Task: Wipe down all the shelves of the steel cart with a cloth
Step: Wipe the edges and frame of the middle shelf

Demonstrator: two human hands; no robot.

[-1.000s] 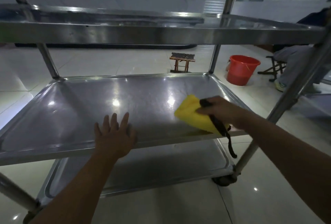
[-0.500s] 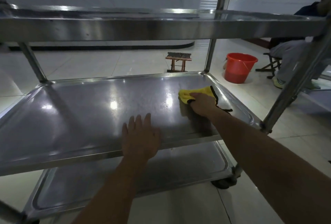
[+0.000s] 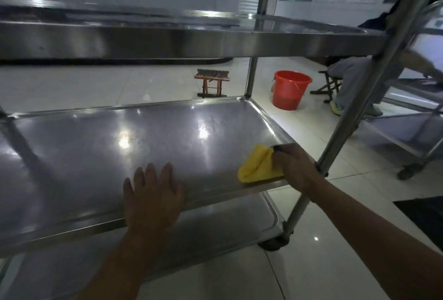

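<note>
Steel cart [image 3: 215, 43] with three shelves, seen from above and in front. The top shelf crosses the upper part of the frame; the middle shelf [image 3: 119, 146] fills the centre; the bottom shelf [image 3: 215, 225] shows beneath it, lower centre.

Left hand [image 3: 153, 194], lower centre: fingers straight and spread, lying flat on the middle shelf at its near rim, holding nothing.

Right hand [image 3: 293, 168], right of centre: fingers curled over a yellow cloth [image 3: 259, 166] (a dark edge of the cloth shows at the fingertips). The hand holds the cloth down on the middle shelf at its near right corner, just beside the cart's front right post [image 3: 354, 117]. The cloth is bunched, and its near edge reaches the shelf's front rim.

Background, on a pale tiled floor [image 3: 311, 275]: a red bucket [image 3: 290, 90], right of centre, beyond the cart's far right post; a small wooden stool [image 3: 212, 83] to the left of the bucket, well apart from it; a seated person's legs [image 3: 350, 84] on a folding stool at the right edge; part of a second steel cart [image 3: 407, 132] at far right.
</note>
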